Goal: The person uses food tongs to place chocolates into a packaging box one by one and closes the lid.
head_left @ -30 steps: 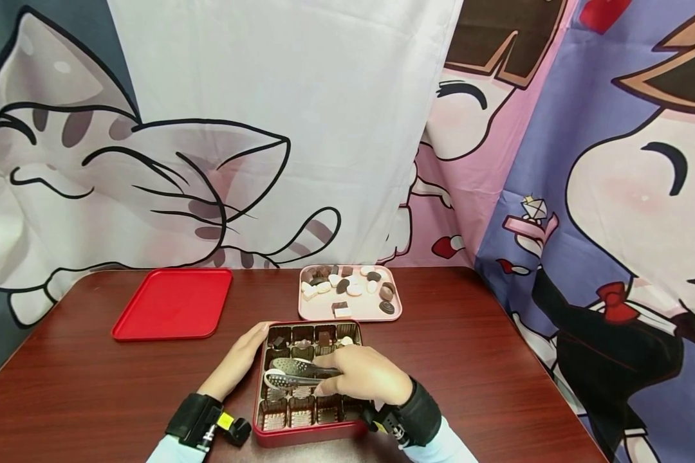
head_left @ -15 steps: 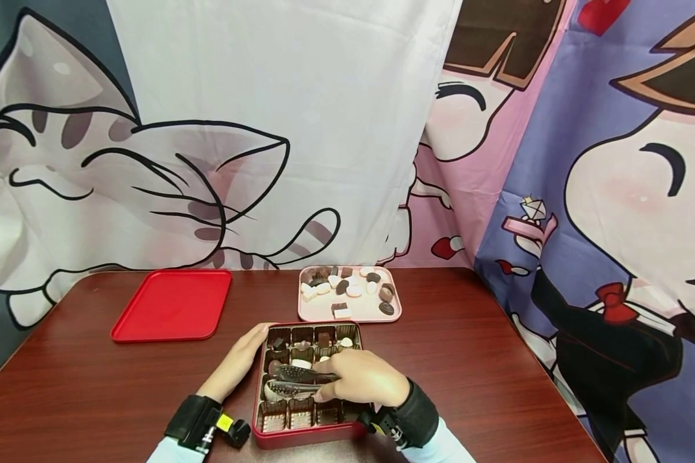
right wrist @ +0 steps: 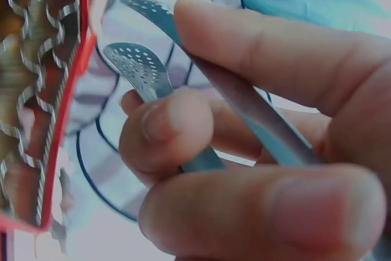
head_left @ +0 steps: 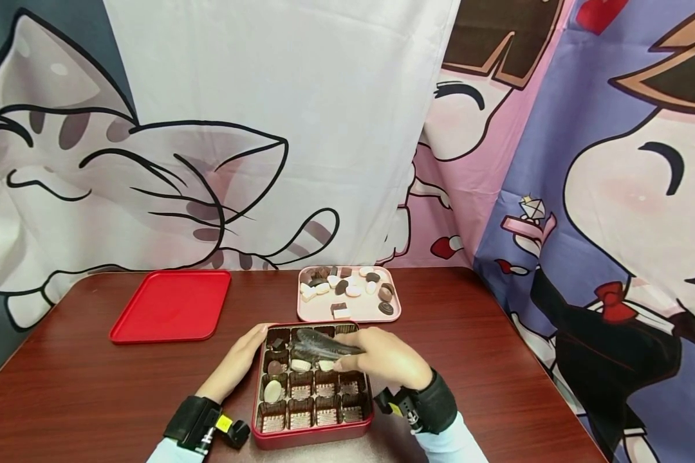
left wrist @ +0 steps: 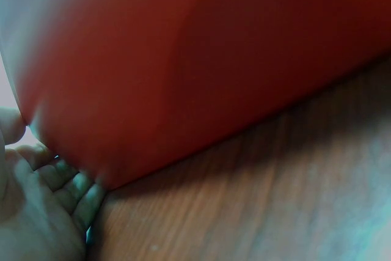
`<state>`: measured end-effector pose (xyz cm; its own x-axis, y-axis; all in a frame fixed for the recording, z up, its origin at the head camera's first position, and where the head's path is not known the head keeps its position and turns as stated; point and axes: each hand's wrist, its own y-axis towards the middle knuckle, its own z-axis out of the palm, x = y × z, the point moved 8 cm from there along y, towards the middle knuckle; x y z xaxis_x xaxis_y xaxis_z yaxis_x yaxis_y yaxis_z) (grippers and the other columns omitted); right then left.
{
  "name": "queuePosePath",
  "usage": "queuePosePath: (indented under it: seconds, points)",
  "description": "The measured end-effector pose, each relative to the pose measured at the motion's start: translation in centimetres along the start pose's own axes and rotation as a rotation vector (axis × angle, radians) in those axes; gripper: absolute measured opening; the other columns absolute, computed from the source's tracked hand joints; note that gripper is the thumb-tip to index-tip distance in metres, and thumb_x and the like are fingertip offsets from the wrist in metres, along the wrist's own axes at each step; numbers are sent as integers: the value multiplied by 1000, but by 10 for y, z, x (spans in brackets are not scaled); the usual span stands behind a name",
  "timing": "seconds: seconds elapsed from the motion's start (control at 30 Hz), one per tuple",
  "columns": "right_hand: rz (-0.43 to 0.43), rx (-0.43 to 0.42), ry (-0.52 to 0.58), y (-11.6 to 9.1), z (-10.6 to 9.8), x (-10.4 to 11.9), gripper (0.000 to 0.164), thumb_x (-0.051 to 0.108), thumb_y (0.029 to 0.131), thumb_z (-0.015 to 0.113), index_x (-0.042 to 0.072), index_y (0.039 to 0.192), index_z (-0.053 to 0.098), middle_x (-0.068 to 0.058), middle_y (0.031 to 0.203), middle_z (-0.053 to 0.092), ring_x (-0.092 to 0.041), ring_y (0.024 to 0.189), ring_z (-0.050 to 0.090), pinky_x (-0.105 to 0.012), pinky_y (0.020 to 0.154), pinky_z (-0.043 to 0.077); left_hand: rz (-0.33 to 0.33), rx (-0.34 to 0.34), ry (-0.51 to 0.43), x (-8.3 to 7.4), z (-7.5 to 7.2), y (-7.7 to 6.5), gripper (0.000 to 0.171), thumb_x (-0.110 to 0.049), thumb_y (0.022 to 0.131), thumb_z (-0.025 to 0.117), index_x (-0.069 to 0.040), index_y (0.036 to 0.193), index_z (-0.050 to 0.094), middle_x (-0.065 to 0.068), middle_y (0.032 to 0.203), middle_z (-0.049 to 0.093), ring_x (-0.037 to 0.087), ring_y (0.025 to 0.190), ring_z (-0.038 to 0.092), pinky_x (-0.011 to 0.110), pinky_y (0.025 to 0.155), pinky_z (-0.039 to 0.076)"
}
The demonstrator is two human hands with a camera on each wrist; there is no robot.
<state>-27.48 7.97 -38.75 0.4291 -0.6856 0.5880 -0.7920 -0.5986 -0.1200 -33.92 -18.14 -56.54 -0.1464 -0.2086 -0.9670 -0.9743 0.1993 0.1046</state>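
My right hand (head_left: 385,354) grips metal tongs (head_left: 321,347), holding them above the far half of a red box (head_left: 313,438) with dark divided compartments. In the right wrist view the perforated tips (right wrist: 137,65) of the tongs stand apart with nothing between them. My left hand (head_left: 237,360) rests along the box's left side, fingers touching the wall near its far corner; the left wrist view shows those fingertips (left wrist: 88,197) against the red side. A pale oval chocolate (head_left: 273,391) lies in the third row, leftmost compartment. Brown and white pieces sit in the second row. The tongs hide part of the far row.
A pink tray (head_left: 359,315) bearing several dark, brown and white chocolates stands just behind the box. At the back left lies a flat red lid or tray (head_left: 174,305). Printed curtains (head_left: 347,161) hang behind the brown table (head_left: 121,392).
The tongs have let go of the pale oval chocolate, which now lies in the third row's left compartment. My right hand has moved them away and to the right. My left hand stays put.
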Motion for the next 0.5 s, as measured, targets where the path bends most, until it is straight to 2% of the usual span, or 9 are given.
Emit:
queuePosePath:
  seconds: [0.07,0.17,0.27,0.4,0.5]
  points:
    - [-12,-27,36,-1,-9,-7,45,27,103,76,6,143,74,-5,120,79,-19,111,69,-44,102,55,-20,-7,15,0,0,0,75,-62,117,40,-1,157,56,18,155,59,27,146,49,15,110,37]
    - [-30,-59,74,-3,-21,-17,35,24,104,74,7,135,77,-2,101,74,-17,95,63,-37,88,51,-24,-7,35,-2,0,0,72,-58,118,38,0,157,55,19,154,59,29,146,48,16,111,36]
    - [-36,-98,102,-4,-34,-29,35,22,104,74,3,133,76,2,96,69,-15,86,58,-31,81,46,-21,-4,40,-1,0,1,70,-56,119,37,0,157,56,18,154,60,27,146,49,16,111,36]
    - [37,-145,165,-5,-47,-51,46,19,103,75,-6,141,69,2,86,64,-12,76,55,-29,70,46,-18,-2,35,1,-1,1,67,-55,119,37,-2,156,57,17,153,61,25,145,50,17,111,37]
    - [125,-197,216,-5,-54,-70,47,18,103,73,-7,142,68,1,74,55,-12,65,49,-28,59,40,-15,1,17,2,-2,1,66,-55,119,39,-3,156,57,17,153,61,25,144,51,18,112,38]
